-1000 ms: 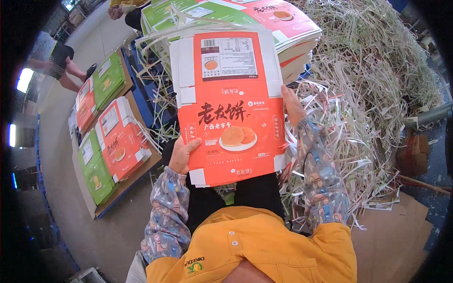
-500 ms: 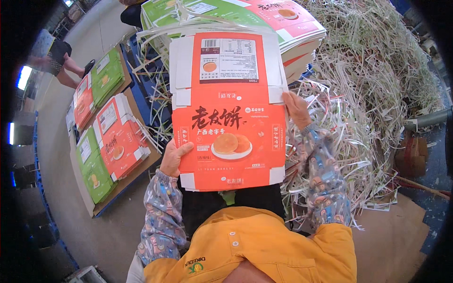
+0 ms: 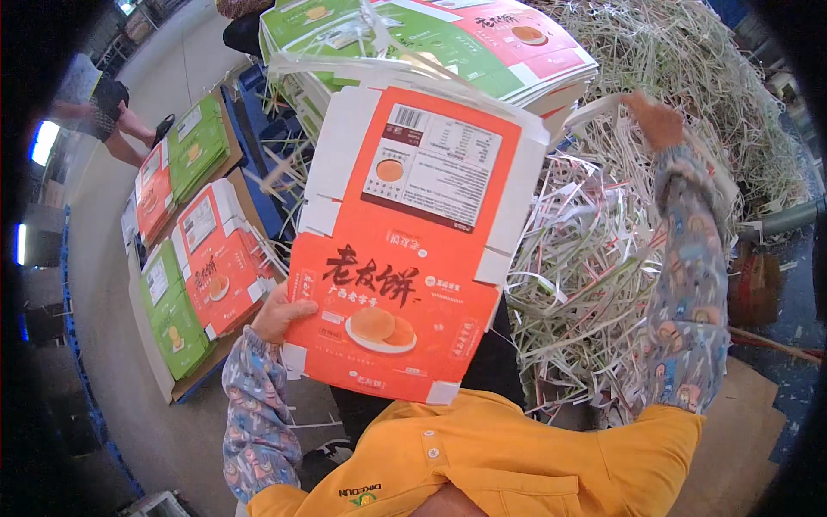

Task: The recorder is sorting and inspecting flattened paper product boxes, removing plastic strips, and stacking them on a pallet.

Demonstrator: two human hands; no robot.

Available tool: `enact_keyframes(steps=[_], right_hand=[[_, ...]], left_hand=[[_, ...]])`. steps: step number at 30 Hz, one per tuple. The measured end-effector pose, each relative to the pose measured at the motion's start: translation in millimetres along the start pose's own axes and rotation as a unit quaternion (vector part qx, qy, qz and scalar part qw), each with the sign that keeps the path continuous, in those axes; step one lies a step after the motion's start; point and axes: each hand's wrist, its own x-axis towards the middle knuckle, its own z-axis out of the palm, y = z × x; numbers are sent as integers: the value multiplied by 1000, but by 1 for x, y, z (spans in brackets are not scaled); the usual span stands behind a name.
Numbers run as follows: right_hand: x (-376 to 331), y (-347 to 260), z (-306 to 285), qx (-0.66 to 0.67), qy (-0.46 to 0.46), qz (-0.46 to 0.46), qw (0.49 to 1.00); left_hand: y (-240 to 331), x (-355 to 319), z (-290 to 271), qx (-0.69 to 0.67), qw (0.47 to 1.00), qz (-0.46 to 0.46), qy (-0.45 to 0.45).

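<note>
My left hand (image 3: pixel 282 314) grips the left edge of a red flat carton blank (image 3: pixel 405 250), its thumb lying on the printed front. The blank has white side flaps and a picture of round cakes on a plate, and it tilts in front of my body. Sheets beneath it cannot be counted. My right hand (image 3: pixel 656 122) is raised at the right, away from the blank, with its fingers closed on a white paper strip (image 3: pixel 594 109). That strip trails left toward the blank's far corner. Another pale strip (image 3: pixel 379 67) arches along the blank's far edge.
Ahead stands a tall stack of green and red carton sheets (image 3: pixel 448 43). A big heap of paper strips (image 3: pixel 680 52) fills the right side. On the left, a pallet (image 3: pixel 207 362) carries sorted green and red blanks. A person (image 3: pixel 95 103) is at the far left.
My right hand has left the blank's right edge and moved up and right, now with a strip. The blank has tilted and come nearer to me, still in my left hand.
</note>
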Motion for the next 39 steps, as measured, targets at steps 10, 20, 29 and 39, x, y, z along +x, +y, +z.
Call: enact_keyframes(steps=[10, 20, 29, 39], right_hand=[[65, -33, -52, -72, 101, 76, 989], [74, -146, -49, -47, 386, 0, 921], [-107, -329, -23, 821, -201, 309, 436], [-130, -374, -45, 856, -43, 350, 378]], left_hand=[[-18, -7, -9, 2, 996, 83, 11], [-38, -16, -13, -91, 994, 55, 20], [-57, -12, -20, -115, 991, 66, 23], [-67, -13, -14, -153, 985, 80, 24]])
